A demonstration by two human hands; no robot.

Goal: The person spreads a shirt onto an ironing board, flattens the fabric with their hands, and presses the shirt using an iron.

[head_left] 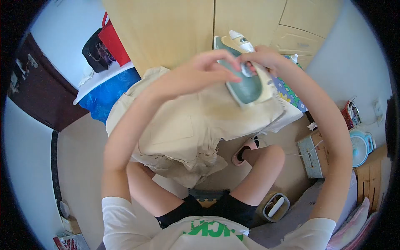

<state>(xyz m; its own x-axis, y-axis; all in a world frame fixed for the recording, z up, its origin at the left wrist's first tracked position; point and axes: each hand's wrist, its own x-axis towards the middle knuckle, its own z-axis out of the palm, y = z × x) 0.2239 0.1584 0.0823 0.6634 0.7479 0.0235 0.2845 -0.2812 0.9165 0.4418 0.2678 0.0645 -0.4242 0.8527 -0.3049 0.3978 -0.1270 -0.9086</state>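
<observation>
Our white fabric T-shirt with green lettering (212,229) is nearest, and beyond it a wrinkled cream cloth garment (166,121) lies spread out. Over its far right part sits a teal-and-cream, iron-shaped appliance (249,89), its long axis slanting from far left to near right. Our right hand (263,60) is nearer, overlapping it, fingers curled; we cannot tell whether they grip. Our blurred left hand (208,71) comes from its left, thumb and fingers parted.
</observation>
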